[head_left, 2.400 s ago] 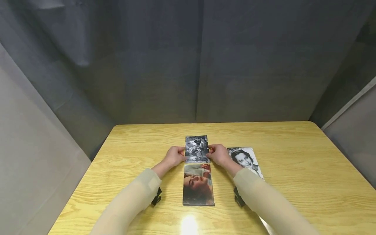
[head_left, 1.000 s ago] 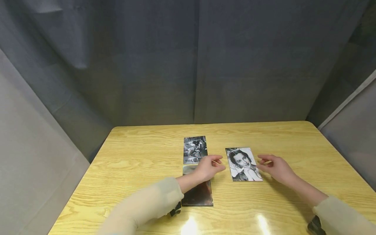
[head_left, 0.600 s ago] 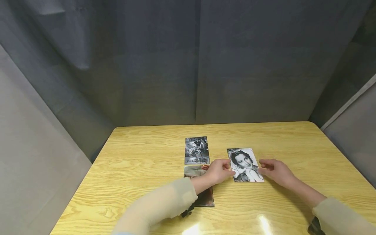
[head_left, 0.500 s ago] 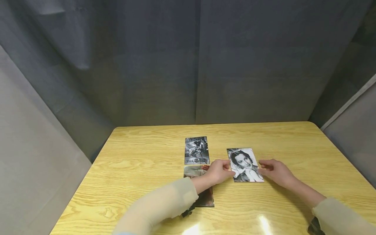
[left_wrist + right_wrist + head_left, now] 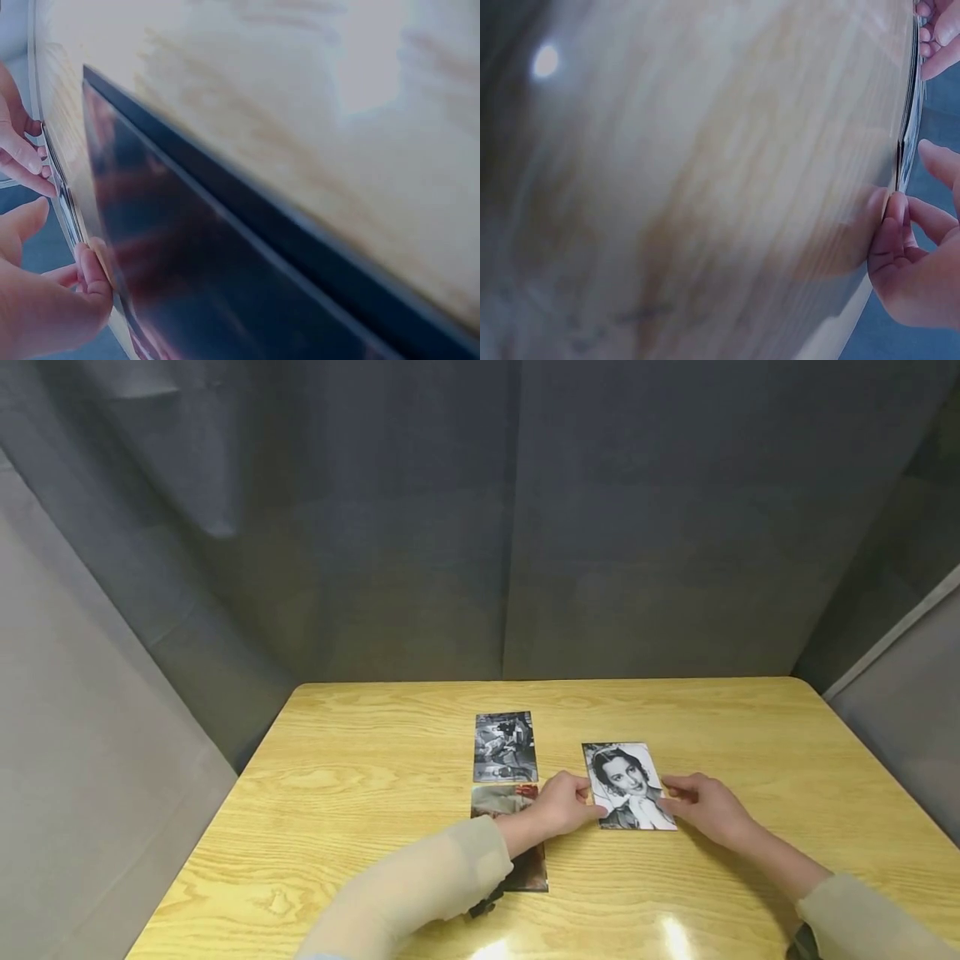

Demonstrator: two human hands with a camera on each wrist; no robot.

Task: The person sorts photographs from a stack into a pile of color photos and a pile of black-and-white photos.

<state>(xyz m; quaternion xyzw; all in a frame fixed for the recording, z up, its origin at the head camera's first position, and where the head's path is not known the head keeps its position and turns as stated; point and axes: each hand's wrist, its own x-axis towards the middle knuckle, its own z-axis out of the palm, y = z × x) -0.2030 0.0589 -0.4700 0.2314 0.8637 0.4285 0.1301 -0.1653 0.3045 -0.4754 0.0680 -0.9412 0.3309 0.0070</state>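
In the head view a black-and-white portrait photo (image 5: 628, 785) lies on the wooden table, right of centre. My left hand (image 5: 561, 803) holds its left edge, thumb over the front and fingers curled at the side. On the opposite edge my right hand (image 5: 708, 810) holds it the same way. Each wrist view shows its near hand, the left hand (image 5: 52, 292) and the right hand (image 5: 922, 262), with curled fingers at the photo's thin edge. A colour photo (image 5: 528, 868) lies partly hidden under my left forearm. Just beyond it is a black-and-white scene photo (image 5: 505, 747).
The wooden table (image 5: 360, 735) has rounded far corners. Dark grey curtains (image 5: 397, 527) hang behind it, with lighter panels at both sides. In the left wrist view, the colour photo (image 5: 187, 247) shows a thick dark edge. Light glares off the table's near part.
Both hands have left the scene photo, which now lies beyond the colour photo, and moved right to the portrait. Most recently, their thumbs have come down onto its side edges.
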